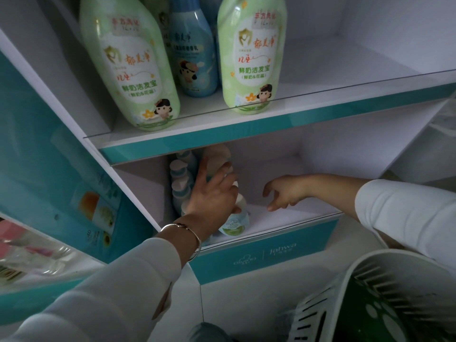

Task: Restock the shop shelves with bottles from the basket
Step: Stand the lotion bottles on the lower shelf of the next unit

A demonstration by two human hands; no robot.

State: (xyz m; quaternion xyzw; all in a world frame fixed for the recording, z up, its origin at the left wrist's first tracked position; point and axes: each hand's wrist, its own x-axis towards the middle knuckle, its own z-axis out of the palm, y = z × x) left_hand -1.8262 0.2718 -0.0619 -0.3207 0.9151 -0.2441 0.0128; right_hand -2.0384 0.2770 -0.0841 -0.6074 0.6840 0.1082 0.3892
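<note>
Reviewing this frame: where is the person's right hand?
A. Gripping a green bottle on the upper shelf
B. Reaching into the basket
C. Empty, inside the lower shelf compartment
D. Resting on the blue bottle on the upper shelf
C: the right hand hangs above the lower shelf floor with its fingers loosely curled and nothing in them.

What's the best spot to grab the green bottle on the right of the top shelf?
Probably round its middle, from the front right. The green bottle stands upright with open shelf on that side, while a blue bottle crowds its left. Lift it over the clear strip.
</note>
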